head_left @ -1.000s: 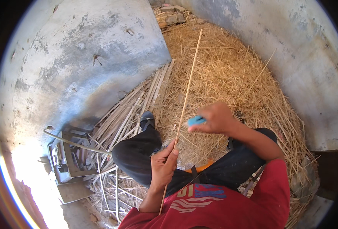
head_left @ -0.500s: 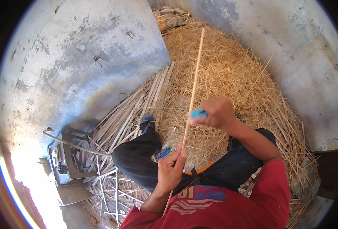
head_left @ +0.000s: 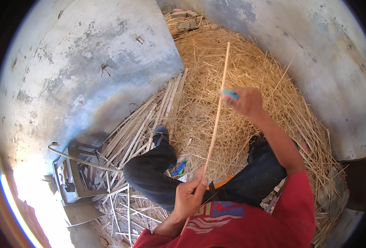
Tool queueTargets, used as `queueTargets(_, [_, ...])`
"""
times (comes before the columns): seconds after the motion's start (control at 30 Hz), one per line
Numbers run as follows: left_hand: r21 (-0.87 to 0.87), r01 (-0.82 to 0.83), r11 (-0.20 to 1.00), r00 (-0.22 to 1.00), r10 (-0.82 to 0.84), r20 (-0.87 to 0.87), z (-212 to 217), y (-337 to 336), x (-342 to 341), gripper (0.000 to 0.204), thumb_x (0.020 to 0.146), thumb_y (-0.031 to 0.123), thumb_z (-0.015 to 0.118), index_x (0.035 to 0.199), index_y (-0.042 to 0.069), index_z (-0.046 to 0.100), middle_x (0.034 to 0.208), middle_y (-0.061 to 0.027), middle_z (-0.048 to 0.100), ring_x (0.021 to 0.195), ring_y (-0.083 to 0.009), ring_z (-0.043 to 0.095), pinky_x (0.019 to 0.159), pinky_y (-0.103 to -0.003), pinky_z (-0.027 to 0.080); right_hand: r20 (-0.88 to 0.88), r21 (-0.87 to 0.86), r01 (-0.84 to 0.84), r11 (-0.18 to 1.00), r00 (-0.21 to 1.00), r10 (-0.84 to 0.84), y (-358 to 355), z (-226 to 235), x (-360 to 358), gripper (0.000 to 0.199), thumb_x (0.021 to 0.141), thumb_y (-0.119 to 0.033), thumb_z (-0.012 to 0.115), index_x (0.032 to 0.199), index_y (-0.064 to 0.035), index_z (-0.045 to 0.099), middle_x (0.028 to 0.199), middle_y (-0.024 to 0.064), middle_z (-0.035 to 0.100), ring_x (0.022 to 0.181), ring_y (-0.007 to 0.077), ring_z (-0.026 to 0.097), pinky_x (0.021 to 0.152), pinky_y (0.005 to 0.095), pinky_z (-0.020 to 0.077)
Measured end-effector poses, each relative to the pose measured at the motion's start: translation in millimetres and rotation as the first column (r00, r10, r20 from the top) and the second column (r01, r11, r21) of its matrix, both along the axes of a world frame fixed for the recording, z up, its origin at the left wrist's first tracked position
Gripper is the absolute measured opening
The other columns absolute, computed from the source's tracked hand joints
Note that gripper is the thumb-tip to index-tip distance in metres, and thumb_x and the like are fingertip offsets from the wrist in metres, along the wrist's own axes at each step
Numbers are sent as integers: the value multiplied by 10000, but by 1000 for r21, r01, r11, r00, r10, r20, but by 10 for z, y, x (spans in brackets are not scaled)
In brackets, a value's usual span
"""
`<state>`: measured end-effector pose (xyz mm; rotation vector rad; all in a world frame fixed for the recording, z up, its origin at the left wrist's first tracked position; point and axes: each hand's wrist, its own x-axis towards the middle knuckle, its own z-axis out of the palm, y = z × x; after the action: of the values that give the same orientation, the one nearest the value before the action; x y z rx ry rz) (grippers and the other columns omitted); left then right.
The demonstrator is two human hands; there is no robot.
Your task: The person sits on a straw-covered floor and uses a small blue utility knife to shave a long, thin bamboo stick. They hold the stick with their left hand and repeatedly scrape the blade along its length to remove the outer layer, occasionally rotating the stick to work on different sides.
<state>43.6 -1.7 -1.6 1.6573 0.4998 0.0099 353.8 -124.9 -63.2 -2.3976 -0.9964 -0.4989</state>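
A long, thin, pale wooden stick (head_left: 217, 128) slants up and away from my lap, its far tip over the straw. My left hand (head_left: 190, 197) is closed round its lower part, just in front of my red shirt; the near end runs down past the wrist. Farther up, my right hand (head_left: 250, 101) grips a small blue tool (head_left: 230, 94) whose end meets the side of the stick. My fingers hide most of that tool, and motion blurs it, so its exact kind does not show.
Loose straw or shavings (head_left: 241, 62) cover the floor ahead. Flat wooden strips (head_left: 137, 124) lie in a pile at left, near a wooden frame (head_left: 77, 177). Bare plaster walls (head_left: 100, 53) stand on both sides. Stones (head_left: 187, 22) lie at the far end.
My right hand with the blue tool has moved farther up the stick, away from me. The stick's far tip has shifted right and a little nearer; my left hand has moved slightly right and down.
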Motion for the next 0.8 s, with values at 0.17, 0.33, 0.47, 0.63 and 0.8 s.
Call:
queueTargets(0.17, [4,130,992,990,-129,-63,-13,-42,-225,343,942,93,569,1256,-43,548,736,19,586,704,-10,471,633,-176,419,35,-108,302,947,953,-300,-342,-176,760,739,849,-778,289,628,-136,581,447,-33,392,365,136,359,344,290,293])
queueTargets(0.33, [-105,209,972,975,-215,-49,7,93,-585,334,953,107,545,1269,1,567,548,50,451,497,-1,406,450,-171,311,-338,-45,754,655,606,-720,-1198,-149,1457,784,892,-734,288,630,-46,558,523,57,497,480,219,453,514,407,386])
queueTargets(0.47, [-279,-31,960,982,-22,-185,-91,203,-497,334,986,153,490,1263,-21,554,517,33,441,426,-29,390,395,-191,300,-492,-180,516,838,690,-531,-1028,-17,1088,877,834,-813,232,696,-34,608,597,61,502,604,228,518,642,401,433])
queueTargets(0.63, [-313,-108,944,994,92,-66,-135,245,-110,322,990,140,480,1257,-22,559,508,32,417,415,-39,373,395,-194,285,-435,102,-98,990,891,133,-68,221,-440,612,819,-703,500,841,-136,729,533,75,571,541,284,599,560,412,471])
queueTargets(0.8, [-353,-97,931,994,111,19,-179,259,-12,326,986,142,485,1272,3,557,518,39,432,401,-22,361,383,-183,285,-218,29,-401,916,891,398,110,283,-977,655,756,-732,555,570,-105,559,450,57,500,417,263,547,404,370,405])
